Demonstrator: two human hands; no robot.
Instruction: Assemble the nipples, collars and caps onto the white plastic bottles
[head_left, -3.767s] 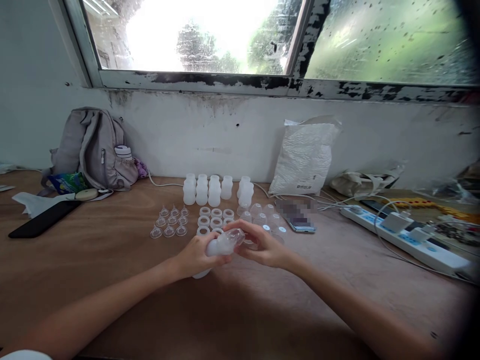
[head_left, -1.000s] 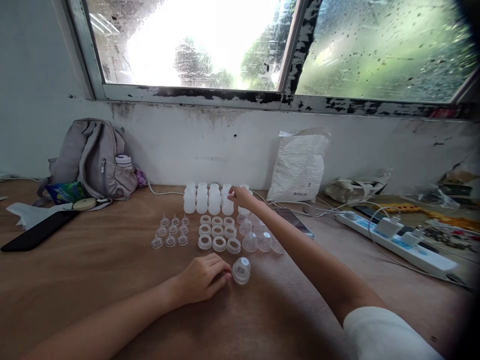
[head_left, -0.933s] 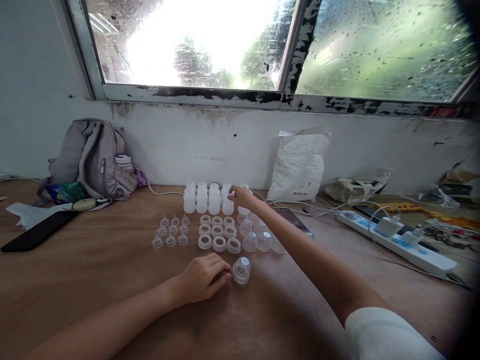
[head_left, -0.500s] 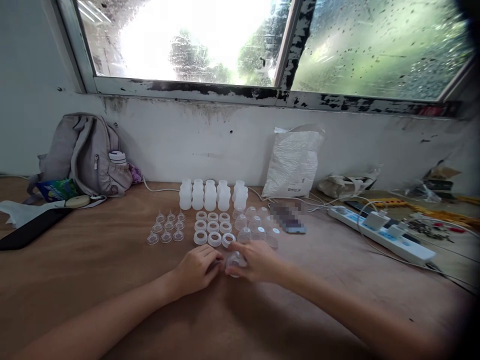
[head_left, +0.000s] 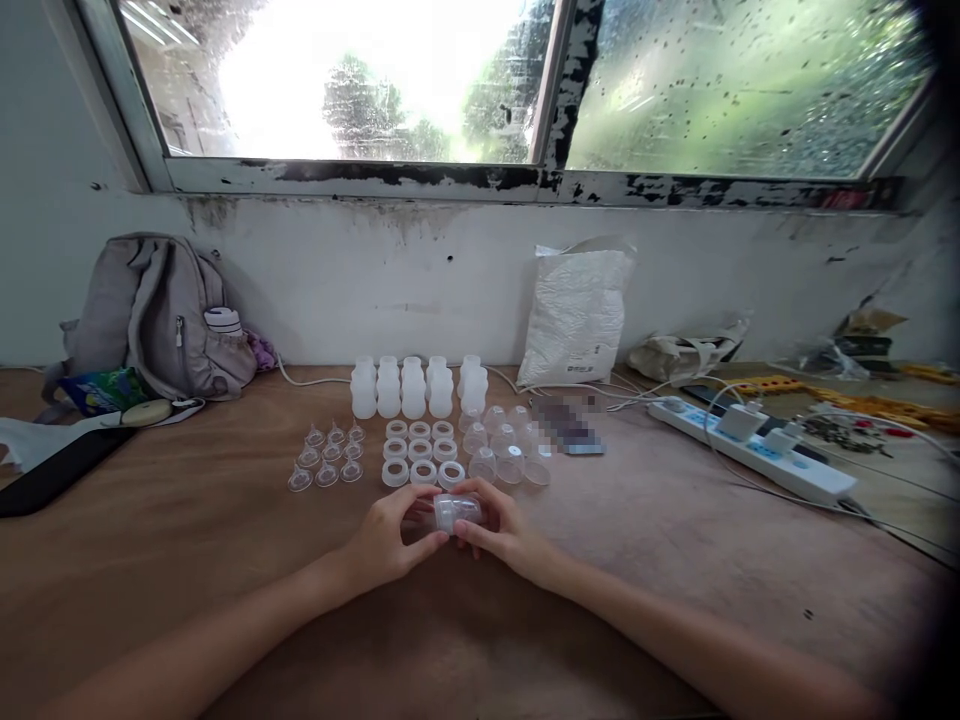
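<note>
A clear plastic bottle cap [head_left: 459, 511] lies sideways between my hands, low over the table. My left hand [head_left: 390, 532] grips its left end, thumb in front and fingers behind. On the right end, my right hand [head_left: 502, 530] closes round it in the same way. What sits inside the cap, and its left end, I cannot make out. Just beyond are white screw rings [head_left: 423, 473] in rows. Clear bottle nipples [head_left: 326, 474] stand to their left, and clear dome caps [head_left: 510, 464] to their right. Behind the rings stand frosted white baby bottles [head_left: 413, 388].
A phone [head_left: 589, 448] lies right of the caps. Farther right are a white power strip [head_left: 750, 450] and cables. Against the wall stand a white plastic bag [head_left: 576, 315] and a grey backpack [head_left: 157, 320]. A black flat object [head_left: 64, 470] lies at the left.
My left hand has opened out and moved onto the cap's left end. The cap has turned sideways in my right hand. The view has shifted slightly to the right.
</note>
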